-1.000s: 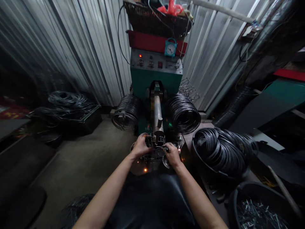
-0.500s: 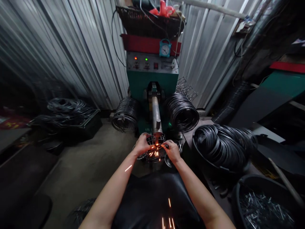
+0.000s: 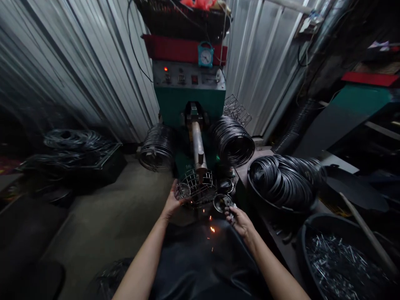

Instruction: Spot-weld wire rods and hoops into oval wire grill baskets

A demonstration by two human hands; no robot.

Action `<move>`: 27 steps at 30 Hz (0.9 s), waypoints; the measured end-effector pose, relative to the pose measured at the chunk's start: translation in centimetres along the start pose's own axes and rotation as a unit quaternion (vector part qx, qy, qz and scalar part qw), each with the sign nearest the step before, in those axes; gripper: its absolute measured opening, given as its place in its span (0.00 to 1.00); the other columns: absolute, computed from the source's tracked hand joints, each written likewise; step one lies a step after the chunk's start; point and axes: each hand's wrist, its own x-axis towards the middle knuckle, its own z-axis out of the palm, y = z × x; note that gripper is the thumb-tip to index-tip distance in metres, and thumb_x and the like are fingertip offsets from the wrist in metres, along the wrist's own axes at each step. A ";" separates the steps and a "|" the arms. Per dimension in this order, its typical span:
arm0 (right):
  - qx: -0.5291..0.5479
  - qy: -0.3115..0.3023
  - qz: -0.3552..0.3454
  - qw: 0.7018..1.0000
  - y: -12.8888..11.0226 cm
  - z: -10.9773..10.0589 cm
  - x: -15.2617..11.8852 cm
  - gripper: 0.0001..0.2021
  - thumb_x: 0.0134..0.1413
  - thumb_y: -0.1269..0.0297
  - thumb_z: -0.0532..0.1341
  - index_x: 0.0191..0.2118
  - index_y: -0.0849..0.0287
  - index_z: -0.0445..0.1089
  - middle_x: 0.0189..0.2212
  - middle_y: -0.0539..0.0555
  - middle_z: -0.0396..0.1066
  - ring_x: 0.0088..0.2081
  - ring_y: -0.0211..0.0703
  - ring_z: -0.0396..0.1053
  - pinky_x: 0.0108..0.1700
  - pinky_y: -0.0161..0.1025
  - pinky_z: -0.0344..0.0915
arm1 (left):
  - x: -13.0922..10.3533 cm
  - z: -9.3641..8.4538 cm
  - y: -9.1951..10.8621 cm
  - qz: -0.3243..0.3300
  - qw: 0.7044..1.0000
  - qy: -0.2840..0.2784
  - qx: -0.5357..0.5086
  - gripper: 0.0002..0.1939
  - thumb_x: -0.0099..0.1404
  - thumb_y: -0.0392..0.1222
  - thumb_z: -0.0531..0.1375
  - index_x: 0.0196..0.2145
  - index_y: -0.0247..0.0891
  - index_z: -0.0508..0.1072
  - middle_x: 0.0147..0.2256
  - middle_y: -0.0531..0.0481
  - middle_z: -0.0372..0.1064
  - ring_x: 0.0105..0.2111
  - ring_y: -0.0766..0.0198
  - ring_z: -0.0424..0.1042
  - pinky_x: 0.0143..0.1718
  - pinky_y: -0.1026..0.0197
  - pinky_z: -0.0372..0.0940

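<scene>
A round wire basket (image 3: pixel 200 183) sits below the tip of the machine's metal arm (image 3: pixel 198 143). My left hand (image 3: pixel 171 204) is at the basket's left side, thumb in front and fingers behind, gripping its edge. Small round metal dishes (image 3: pixel 221 203) stand to the right of the basket. Beside the nearest dish, my right hand (image 3: pixel 240 220) has its fingers curled round several small metal pieces (image 3: pixel 231 207), whose exact kind is too small to make out. A few orange sparks (image 3: pixel 212 229) fall in front of the black apron (image 3: pixel 200 266).
Wire coils hang left (image 3: pixel 158 148) and right (image 3: pixel 233 141) of the green machine (image 3: pixel 189 98). At the right stand a tub of wire rings (image 3: pixel 286 179) and a bin of short metal pieces (image 3: pixel 340 262). A dark crate (image 3: pixel 103 164) with wire bundles lies left.
My right hand has moved away from the basket, down and right to the small dish. The spark burst under the arm's tip has faded. The green lamp has gone out. The view has shifted slightly.
</scene>
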 end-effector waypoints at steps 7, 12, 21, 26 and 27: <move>0.083 0.035 0.044 0.995 -1.1 -0.7 -1.4 0.04 0.45 0.75 0.62 0.28 0.62 0.67 0.21 0.49 0.68 0.23 0.34 0.67 0.30 0.35 0.70 | -2.5 -0.5 1.7 0.000 0.995 0.089 0.037 0.47 0.38 0.45 0.73 0.54 0.42 0.59 0.53 0.41 0.63 0.55 0.50 0.64 0.54 0.47 0.61; -0.104 0.092 -0.113 0.984 0.7 -3.5 -1.6 0.11 0.37 0.63 0.67 0.31 0.59 0.71 0.22 0.47 0.70 0.22 0.35 0.65 0.22 0.32 0.61 | -6.4 0.2 3.9 0.035 0.987 0.032 0.156 0.41 0.38 0.44 0.72 0.50 0.38 0.63 0.51 0.40 0.65 0.52 0.49 0.66 0.56 0.44 0.59; -0.552 -0.005 -0.309 0.774 0.8 -4.9 -4.6 0.11 0.47 0.57 0.59 0.30 0.57 0.74 0.29 0.55 0.76 0.33 0.46 0.73 0.37 0.40 0.67 | -8.9 2.9 8.4 0.133 0.926 0.059 0.347 0.33 0.41 0.39 0.70 0.47 0.39 0.66 0.54 0.41 0.62 0.55 0.48 0.63 0.56 0.43 0.59; -0.739 -0.123 -0.285 0.598 -4.0 3.8 -7.6 0.10 0.48 0.67 0.61 0.40 0.55 0.71 0.34 0.53 0.76 0.37 0.45 0.73 0.37 0.36 0.62 | -9.4 4.8 10.3 0.204 0.857 0.031 0.472 0.33 0.40 0.38 0.69 0.46 0.39 0.68 0.53 0.41 0.64 0.55 0.45 0.62 0.55 0.44 0.59; -0.773 -0.120 -0.263 0.565 -4.6 5.6 -7.8 0.11 0.47 0.68 0.63 0.40 0.55 0.70 0.34 0.52 0.76 0.36 0.45 0.73 0.35 0.35 0.61 | -9.6 5.3 10.4 0.213 0.848 0.027 0.485 0.32 0.40 0.39 0.69 0.46 0.39 0.68 0.53 0.40 0.64 0.55 0.45 0.62 0.55 0.44 0.59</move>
